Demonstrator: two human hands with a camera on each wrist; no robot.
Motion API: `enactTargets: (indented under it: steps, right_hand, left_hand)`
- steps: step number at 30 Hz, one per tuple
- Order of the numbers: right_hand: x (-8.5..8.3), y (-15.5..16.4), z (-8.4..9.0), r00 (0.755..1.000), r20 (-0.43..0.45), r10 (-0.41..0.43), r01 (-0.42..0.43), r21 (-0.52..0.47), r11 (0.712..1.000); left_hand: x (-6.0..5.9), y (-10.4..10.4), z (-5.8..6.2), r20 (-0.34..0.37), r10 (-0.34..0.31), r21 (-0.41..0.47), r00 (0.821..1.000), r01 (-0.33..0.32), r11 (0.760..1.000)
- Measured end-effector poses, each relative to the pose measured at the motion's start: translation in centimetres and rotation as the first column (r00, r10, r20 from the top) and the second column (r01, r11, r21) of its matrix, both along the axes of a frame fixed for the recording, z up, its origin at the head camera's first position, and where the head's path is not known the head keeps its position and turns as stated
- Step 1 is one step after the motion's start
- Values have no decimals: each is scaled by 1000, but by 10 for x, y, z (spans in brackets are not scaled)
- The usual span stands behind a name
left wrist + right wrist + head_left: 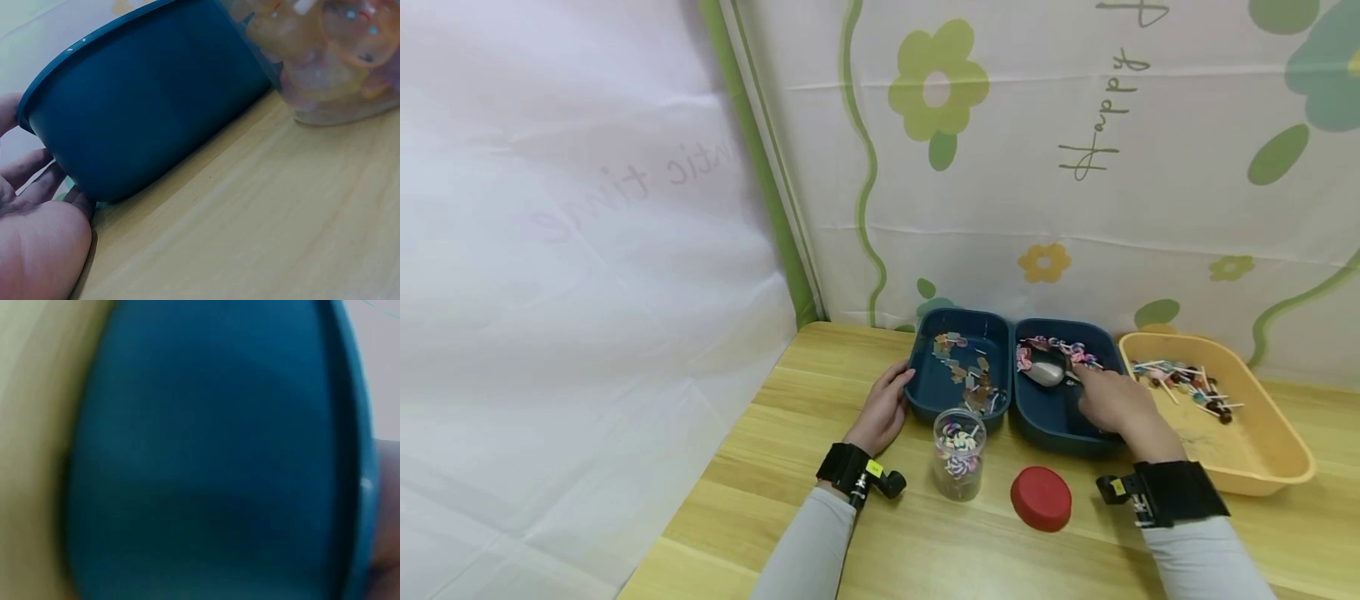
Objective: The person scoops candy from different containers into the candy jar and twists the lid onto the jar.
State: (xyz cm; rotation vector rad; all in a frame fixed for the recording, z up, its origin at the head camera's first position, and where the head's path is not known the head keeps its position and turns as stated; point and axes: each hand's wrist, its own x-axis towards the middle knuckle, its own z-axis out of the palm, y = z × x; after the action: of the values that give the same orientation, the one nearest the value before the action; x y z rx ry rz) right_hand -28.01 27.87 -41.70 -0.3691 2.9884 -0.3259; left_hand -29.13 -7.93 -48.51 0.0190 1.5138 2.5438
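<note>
Two hands work over a wooden bench [865, 550]. Nearest the person stand a red lid [1041, 498], lying flat, and a clear jar [958, 454], open and partly filled with wrapped sweets. The jar stands just in front of the left blue tray [925, 392], close to its near wall.

That tray is steadied by the left hand [882, 410]: the left wrist view shows the fingers [31, 169] relaxed and straight against its outer wall, nothing gripped.

Beside it, touching or nearly so, is the right blue tray [1052, 425], where the right hand [1116, 404] reaches in over the near rim. Its fingers point at a metal scoop [1043, 372] lying among pink and purple sweets [1060, 348] at the far end. Whether this grip has closed on the scoop's handle I cannot tell; the right wrist view shows only blurred blue wall.

Judging from this, the step is taking up the scoop. It would go best with a firm pinch on the handle, the bowl kept level, and the left hand holding its tray from sliding.

Farthest right sits a yellow tray [1285, 442] holding lollipops [1183, 383].
</note>
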Motion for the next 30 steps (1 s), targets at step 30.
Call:
enactTargets:
  steps: [30]
  right_hand:
    - [23,42,43,983,-6,182,-148,-612,777]
  left_hand:
    - [2,0,0,2,11,-3,1000,-11,1000]
